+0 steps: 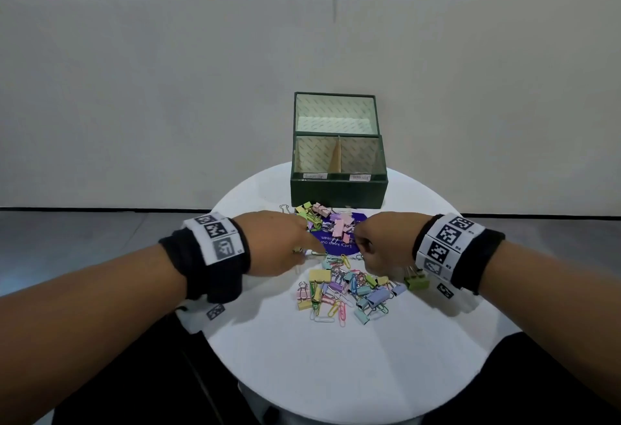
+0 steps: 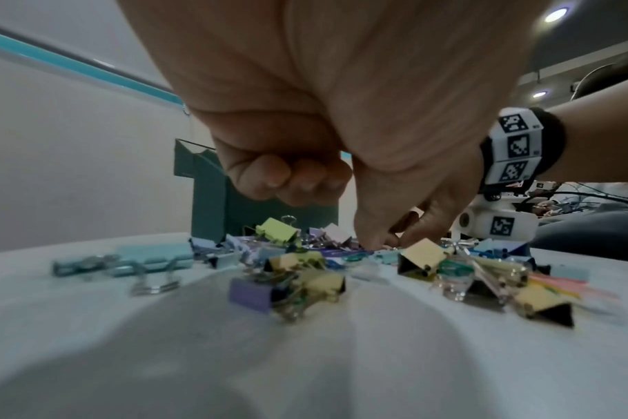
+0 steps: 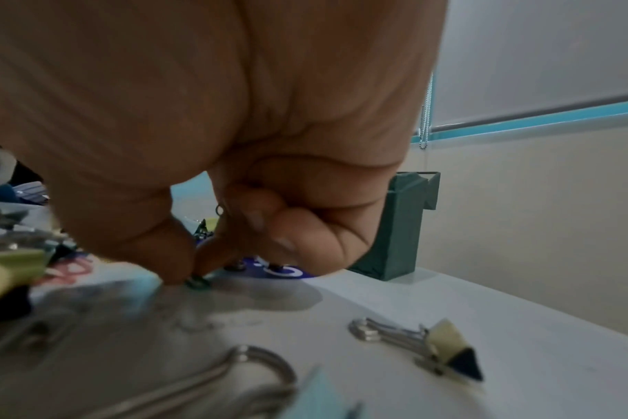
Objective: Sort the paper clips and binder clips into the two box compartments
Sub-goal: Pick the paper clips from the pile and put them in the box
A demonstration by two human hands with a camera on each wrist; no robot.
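You're at a round white table point(image 1: 268, 357) against a plain wall, blind rail with a bead chain up top. Green box point(image 1: 337, 189) sits at the far edge, lid up, both compartments look empty; labels unreadable. Clips point(image 1: 342, 290) lie piled mid-table, partly over a blue sticker point(image 1: 331, 246).

Your left hand point(image 1: 282, 243) is curled, thumb and forefinger tips down in the pile; whether they hold a clip, can't tell. Your right hand point(image 1: 379, 243) is curled too, fingertips pinching something small and dark at the tabletop, too blurred to name. A green binder clip point(image 1: 416, 281) is half hidden under your right wrist.
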